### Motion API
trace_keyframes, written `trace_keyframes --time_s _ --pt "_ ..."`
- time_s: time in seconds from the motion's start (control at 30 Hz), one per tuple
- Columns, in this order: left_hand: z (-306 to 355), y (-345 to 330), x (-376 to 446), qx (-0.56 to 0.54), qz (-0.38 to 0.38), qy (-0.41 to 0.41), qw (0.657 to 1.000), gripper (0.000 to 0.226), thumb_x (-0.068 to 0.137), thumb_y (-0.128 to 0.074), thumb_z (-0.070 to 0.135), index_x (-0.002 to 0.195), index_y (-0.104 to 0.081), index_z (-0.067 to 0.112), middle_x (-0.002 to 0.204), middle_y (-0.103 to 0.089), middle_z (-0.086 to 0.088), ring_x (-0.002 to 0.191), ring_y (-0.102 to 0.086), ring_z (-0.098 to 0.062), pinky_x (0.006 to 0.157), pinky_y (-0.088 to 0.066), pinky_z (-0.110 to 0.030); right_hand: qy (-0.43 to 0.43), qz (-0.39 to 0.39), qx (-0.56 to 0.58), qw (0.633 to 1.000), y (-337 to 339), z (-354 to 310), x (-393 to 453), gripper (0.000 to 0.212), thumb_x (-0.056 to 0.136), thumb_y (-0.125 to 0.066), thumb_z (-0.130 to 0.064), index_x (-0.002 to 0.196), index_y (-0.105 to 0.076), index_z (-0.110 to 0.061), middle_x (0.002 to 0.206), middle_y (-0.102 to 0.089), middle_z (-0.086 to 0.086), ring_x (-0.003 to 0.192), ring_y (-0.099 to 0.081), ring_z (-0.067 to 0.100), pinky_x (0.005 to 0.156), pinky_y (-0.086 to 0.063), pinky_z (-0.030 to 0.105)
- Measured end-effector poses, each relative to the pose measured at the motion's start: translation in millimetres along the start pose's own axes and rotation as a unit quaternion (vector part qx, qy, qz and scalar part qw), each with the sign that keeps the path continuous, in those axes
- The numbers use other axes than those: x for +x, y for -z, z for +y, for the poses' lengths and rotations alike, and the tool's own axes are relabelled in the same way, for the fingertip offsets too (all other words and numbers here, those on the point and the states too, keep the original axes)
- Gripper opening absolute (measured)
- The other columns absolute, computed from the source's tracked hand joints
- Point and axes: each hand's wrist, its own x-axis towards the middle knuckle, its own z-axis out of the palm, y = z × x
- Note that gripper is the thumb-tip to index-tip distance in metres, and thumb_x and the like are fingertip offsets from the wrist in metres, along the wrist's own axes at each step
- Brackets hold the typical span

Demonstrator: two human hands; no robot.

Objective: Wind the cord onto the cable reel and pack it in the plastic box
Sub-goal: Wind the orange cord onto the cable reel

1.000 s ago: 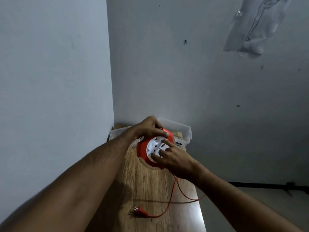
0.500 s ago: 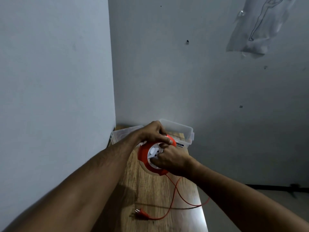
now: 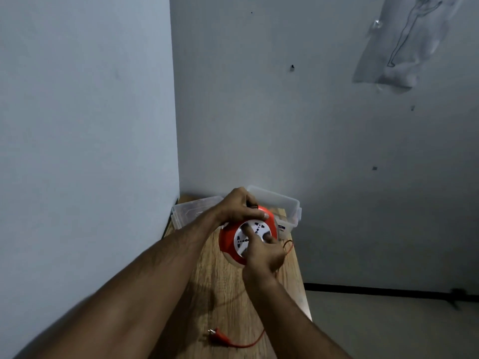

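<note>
My left hand (image 3: 239, 206) grips the top rim of the round orange cable reel (image 3: 228, 239), held on edge above the wooden table (image 3: 220, 288). My right hand (image 3: 264, 251) presses its fingers on the reel's white socket face (image 3: 255, 228). The thin orange cord (image 3: 246, 344) trails from the reel across the table to its orange plug (image 3: 216, 335) near the front. The clear plastic box (image 3: 287, 203) stands open behind the reel against the wall.
A clear lid (image 3: 189, 209) lies at the table's back left corner beside the box. Walls close in at the left and back. The table's right edge drops to a grey floor (image 3: 388, 330).
My right hand has turned on the socket face, from the lower right toward the centre. The loose cord on the table has shortened and the plug has slid a little.
</note>
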Motion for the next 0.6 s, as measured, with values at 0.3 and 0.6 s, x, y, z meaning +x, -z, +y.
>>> trace_keyframes --time_s 0.3,0.6 --pt "-10.8 14.8 -2.1 0.000 0.026 0.018 0.999 0.037 0.081 -0.086 0.038 0.077 -0.079 0.002 0.070 -0.070 -0.010 0.062 -0.069 -0.025 0.057 -0.051 -0.029 -0.007 -0.069 0.023 0.997 9.2 -7.0 3.6 0.033 0.082 -0.080 -0.007 0.111 -0.066 -0.014 0.109 -0.067 0.007 0.096 -0.069 0.023 0.077 -0.064 0.046" --pt "-7.6 22.8 -4.0 0.006 -0.024 0.035 0.999 0.037 0.085 -0.084 0.035 0.089 -0.080 -0.001 0.082 -0.076 -0.020 0.070 -0.074 -0.035 0.062 -0.057 -0.033 0.707 -0.268 -0.580 0.303 47.7 -49.4 28.7 0.058 0.074 -0.088 -0.023 0.126 -0.064 -0.014 0.107 -0.077 0.009 0.115 -0.067 0.035 0.097 -0.053 0.052"
